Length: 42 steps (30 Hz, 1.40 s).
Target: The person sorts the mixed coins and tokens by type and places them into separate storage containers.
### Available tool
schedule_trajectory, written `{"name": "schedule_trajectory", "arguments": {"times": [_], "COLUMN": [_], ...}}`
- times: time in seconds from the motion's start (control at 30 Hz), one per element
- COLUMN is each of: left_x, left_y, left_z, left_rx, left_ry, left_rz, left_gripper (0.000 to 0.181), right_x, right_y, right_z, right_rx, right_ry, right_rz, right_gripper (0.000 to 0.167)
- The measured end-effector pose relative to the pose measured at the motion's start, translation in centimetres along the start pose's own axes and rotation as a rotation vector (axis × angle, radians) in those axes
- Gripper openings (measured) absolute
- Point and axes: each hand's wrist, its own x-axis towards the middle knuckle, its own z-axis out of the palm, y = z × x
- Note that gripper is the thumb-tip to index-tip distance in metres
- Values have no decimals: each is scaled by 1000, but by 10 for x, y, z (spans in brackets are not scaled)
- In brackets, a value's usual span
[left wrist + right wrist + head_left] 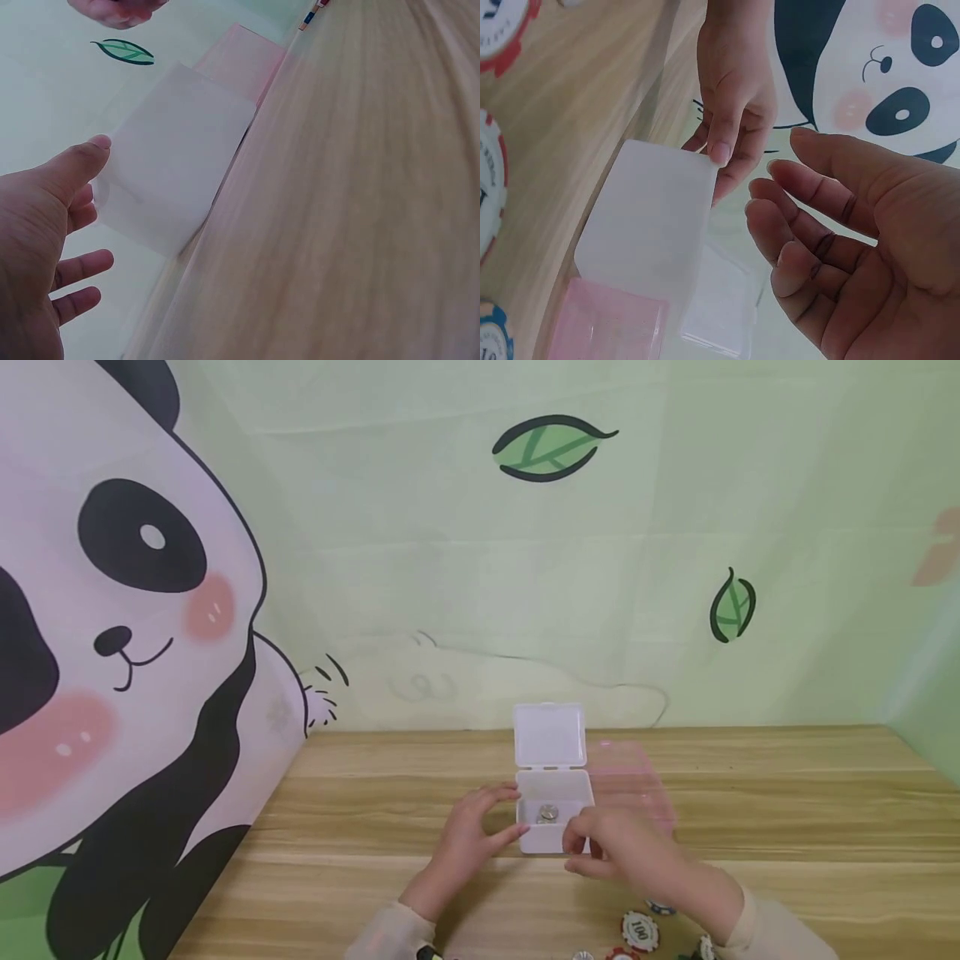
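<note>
A small white plastic box (pixel 542 840) stands on the table with its lid (pixel 550 735) raised at the back. Inside lie shiny silver discs (pixel 549 813), like coins or batteries. My left hand (pixel 476 828) holds the box by its left side; in the left wrist view the thumb touches one corner while two fingers stick out loosely. Over the front right corner is my right hand (pixel 626 847). In the right wrist view the right hand (pixel 862 232) is apart from the box, its fingers loosely bent with nothing between them.
A clear pink box (pixel 633 777) sits against the white box's right side. Several poker chips, among them a white one marked 100 (pixel 640 932), lie near the right forearm. A silver disc (pixel 582 956) shows at the bottom edge. Behind the table hangs a panda-printed backdrop (pixel 420 568).
</note>
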Motion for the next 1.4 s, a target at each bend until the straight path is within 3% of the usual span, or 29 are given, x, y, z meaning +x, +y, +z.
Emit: {"name": "schedule_trajectory", "arguments": {"times": [0.5, 0.77, 1.03, 1.4], "left_x": [-1, -2, -3, -1], "left_y": [1, 1, 0, 1], "left_z": [-1, -1, 0, -1], "left_rx": [-10, -12, -12, -4], "left_ry": [-22, -25, -32, -29], "left_rz": [-34, -32, -30, -26], "left_gripper": [41, 42, 42, 42], "right_x": [-24, -35, -38, -41], "right_y": [-8, -10, -7, -5], "right_z": [19, 30, 46, 56], "right_rx": [48, 141, 106, 17], "right_ry": [-72, -119, -208, -250], "right_rz": [-52, -33, -61, -46], "right_gripper": [12, 10, 7, 11]}}
